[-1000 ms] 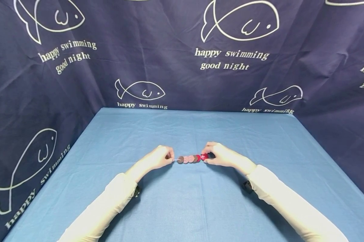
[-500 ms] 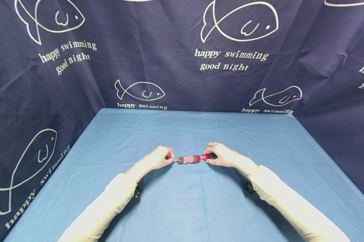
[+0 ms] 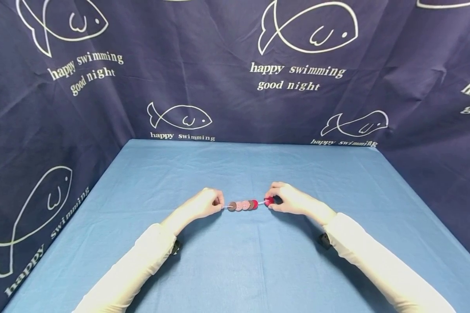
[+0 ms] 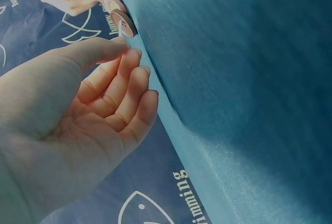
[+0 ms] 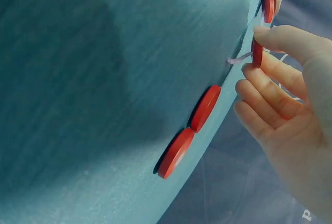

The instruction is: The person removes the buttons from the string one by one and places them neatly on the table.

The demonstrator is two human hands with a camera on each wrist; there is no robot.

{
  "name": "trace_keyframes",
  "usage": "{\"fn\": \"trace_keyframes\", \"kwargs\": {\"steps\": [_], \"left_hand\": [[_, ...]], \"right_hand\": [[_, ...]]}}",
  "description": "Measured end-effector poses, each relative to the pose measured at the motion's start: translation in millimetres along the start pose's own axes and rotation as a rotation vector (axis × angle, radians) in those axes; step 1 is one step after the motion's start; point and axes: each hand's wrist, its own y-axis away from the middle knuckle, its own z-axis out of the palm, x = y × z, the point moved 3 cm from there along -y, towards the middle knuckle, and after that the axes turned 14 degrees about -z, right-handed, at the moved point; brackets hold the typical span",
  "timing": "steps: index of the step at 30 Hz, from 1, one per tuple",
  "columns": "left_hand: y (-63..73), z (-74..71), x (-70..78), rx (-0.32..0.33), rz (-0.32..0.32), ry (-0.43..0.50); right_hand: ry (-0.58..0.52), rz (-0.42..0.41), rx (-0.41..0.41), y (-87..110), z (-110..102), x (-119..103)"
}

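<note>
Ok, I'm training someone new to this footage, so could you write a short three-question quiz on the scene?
1. Multiple choice: which button does the right hand pinch? A) brown B) pink C) red
2. True or false: the left hand is holding a pink button.
3. Fill the gap: in the right wrist view, ____ red buttons lie on the blue cloth beyond the string's loose end.

Key:
1. C, a red button.
2. False; the left hand pinches the string.
3. Two.

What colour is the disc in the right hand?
The disc in the right hand is red; clearest in right wrist view.
</note>
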Motion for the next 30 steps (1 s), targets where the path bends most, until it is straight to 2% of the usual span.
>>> {"fn": "trace_keyframes", "kwargs": {"steps": [22, 30], "left_hand": [[1.0, 1.2, -1.4, 0.011, 0.003, 0.010], [-0.7, 2.5, -2.9, 0.018, 0.007, 0.004]], "right_hand": [[0.026, -0.005, 0.010, 9.7, -4.7, 2.2], [0.033, -0.013, 0.042, 14.0, -6.9, 3.2]]}}
